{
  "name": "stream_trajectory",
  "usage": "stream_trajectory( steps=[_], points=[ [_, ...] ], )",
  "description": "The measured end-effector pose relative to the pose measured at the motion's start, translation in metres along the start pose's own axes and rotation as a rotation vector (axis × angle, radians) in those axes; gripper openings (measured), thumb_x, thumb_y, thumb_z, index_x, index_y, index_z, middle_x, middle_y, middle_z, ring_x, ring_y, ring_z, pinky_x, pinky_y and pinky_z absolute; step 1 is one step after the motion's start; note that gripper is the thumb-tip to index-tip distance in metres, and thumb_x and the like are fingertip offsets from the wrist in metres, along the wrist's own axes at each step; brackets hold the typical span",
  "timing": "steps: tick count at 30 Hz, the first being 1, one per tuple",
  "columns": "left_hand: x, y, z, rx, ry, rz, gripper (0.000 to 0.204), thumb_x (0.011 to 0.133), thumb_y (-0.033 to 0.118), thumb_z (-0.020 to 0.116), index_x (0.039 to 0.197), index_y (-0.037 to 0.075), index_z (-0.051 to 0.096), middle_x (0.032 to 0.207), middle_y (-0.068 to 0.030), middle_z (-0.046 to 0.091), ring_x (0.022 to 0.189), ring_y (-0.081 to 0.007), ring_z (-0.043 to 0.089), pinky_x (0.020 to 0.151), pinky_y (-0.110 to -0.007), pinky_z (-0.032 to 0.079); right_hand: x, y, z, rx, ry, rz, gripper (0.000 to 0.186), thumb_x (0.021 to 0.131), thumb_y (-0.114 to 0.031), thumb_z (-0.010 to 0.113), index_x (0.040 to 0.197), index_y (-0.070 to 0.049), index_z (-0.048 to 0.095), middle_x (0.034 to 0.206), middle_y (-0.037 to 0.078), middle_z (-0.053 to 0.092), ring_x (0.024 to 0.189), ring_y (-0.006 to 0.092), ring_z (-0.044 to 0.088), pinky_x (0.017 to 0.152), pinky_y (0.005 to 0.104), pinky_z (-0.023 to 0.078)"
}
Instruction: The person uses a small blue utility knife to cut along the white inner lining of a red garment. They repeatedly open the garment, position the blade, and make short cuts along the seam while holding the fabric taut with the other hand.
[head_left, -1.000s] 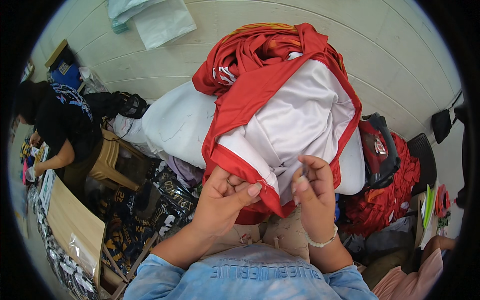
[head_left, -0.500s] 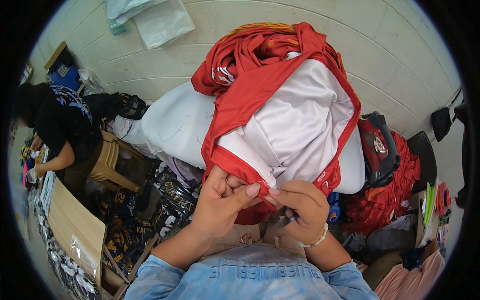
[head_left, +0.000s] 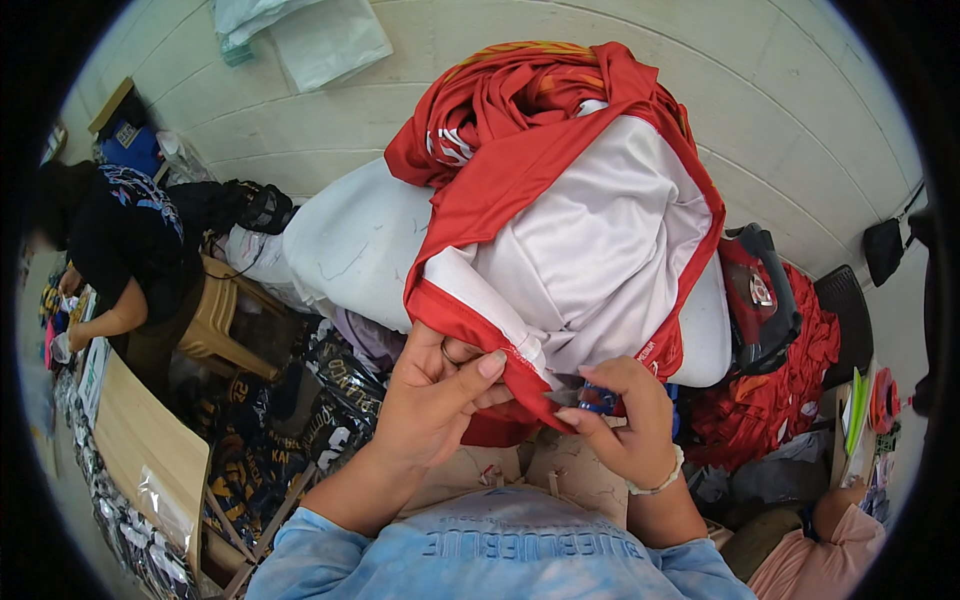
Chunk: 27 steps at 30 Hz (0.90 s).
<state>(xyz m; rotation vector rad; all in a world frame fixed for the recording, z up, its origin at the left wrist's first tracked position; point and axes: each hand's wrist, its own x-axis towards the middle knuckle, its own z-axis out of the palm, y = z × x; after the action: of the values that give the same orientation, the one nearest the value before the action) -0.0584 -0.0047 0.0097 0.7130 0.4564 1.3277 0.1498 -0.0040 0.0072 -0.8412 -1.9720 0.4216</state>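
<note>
A red garment [head_left: 530, 190] with a white satin inner side [head_left: 590, 230] is heaped on a padded white board [head_left: 350, 240]. My left hand [head_left: 430, 400] pinches the red hem [head_left: 470, 330] near its white seam, where loose threads show. My right hand [head_left: 635, 420] grips a small blue thread snipper [head_left: 597, 398], its metal blades at the hem just right of my left thumb. Part of the snipper is hidden by my fingers.
A person [head_left: 120, 260] works at left beside a plastic chair [head_left: 220, 310] and wooden board [head_left: 140, 450]. Dark packaged garments [head_left: 310, 450] lie below. At right are a red-and-grey machine [head_left: 755, 300], red cloth [head_left: 730, 430] and another person's pink sleeve [head_left: 820, 560].
My left hand has shifted slightly left and down with the hem. My right hand has turned, bringing the blue snipper into clearer view with its blades at the red edge.
</note>
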Motion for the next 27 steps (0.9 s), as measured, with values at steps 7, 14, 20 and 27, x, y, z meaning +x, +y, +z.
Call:
stream_trajectory(
  steps=[7,14,20,27],
  points=[
    [0.000,-0.002,-0.001,0.069,-0.032,0.050,0.056,0.091,-0.003,0.053,0.139,0.008,0.025,0.113,-0.0106,0.057,0.110,-0.0224,0.058,0.089,-0.039,0.053,0.008,-0.003,0.004,-0.158,0.116,-0.214,0.042,0.062,-0.013,0.084,0.095,-0.002,0.060,0.072,0.008,0.062,0.054,0.0213,0.056,0.047,0.0294,0.042],
    [-0.001,0.000,0.002,0.056,-0.012,0.019,0.056,0.090,-0.003,0.053,0.138,0.008,0.026,0.113,-0.0096,0.056,0.110,-0.0215,0.057,0.089,-0.038,0.053,0.008,-0.004,0.003,-0.191,0.092,-0.161,0.037,0.067,-0.012,0.082,0.095,0.000,0.060,0.073,0.009,0.061,0.057,0.0210,0.057,0.049,0.0304,0.043],
    [0.002,-0.002,0.001,0.050,-0.020,0.015,0.054,0.090,-0.003,0.054,0.136,0.005,0.027,0.118,-0.0107,0.054,0.110,-0.0208,0.057,0.090,-0.038,0.051,0.002,-0.004,0.011,0.356,0.133,0.304,0.043,0.079,-0.018,0.076,0.110,0.001,0.053,0.087,0.007,0.060,0.073,0.0106,0.056,0.064,0.0247,0.045],
    [0.002,-0.004,0.001,0.077,0.039,0.115,0.047,0.089,-0.002,0.056,0.131,0.003,0.037,0.110,-0.0098,0.058,0.104,-0.0203,0.060,0.089,-0.036,0.052,0.003,-0.006,0.014,0.094,-0.156,0.141,0.040,0.073,-0.013,0.079,0.103,-0.001,0.055,0.073,0.005,0.056,0.061,0.0140,0.054,0.056,0.0262,0.045]
  ],
)
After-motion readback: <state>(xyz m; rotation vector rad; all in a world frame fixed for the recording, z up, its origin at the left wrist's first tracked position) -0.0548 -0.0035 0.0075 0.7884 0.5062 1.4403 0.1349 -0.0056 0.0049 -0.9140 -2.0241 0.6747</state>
